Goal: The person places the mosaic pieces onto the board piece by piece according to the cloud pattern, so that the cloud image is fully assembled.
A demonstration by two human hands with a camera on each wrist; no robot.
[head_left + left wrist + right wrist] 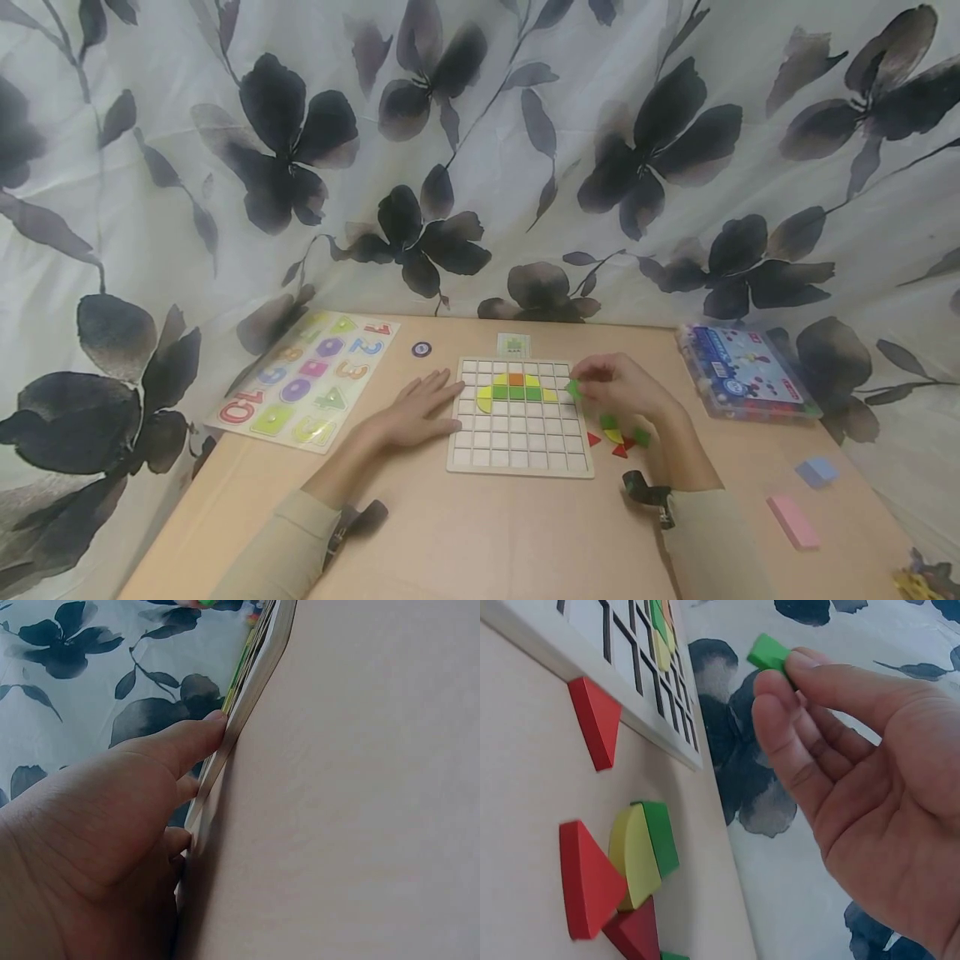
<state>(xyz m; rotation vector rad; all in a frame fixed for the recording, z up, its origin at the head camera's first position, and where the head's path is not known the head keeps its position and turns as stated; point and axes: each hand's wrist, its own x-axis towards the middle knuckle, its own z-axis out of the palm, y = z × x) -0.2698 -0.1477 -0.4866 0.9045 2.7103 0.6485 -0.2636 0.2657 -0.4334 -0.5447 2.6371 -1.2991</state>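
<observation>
Pinching a small green block (768, 652) at its fingertips, the right hand (622, 388) hovers over the wooden grid board (517, 454). Left hand (417, 410) lies flat, fingers straight against the board's smooth edge, holding nothing.

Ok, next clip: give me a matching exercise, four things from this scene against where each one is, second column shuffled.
Things:
1. green piece
2. left hand
3. number puzzle board
4. pink block

Places:
A. near the table's right front edge
B. pinched in the right hand's fingertips, by the right edge of the grid board
C. far left of the table, beside the curtain
D. flat on the table, fingers touching the grid board's left edge

Pairs: 1-B, 2-D, 3-C, 4-A
</observation>
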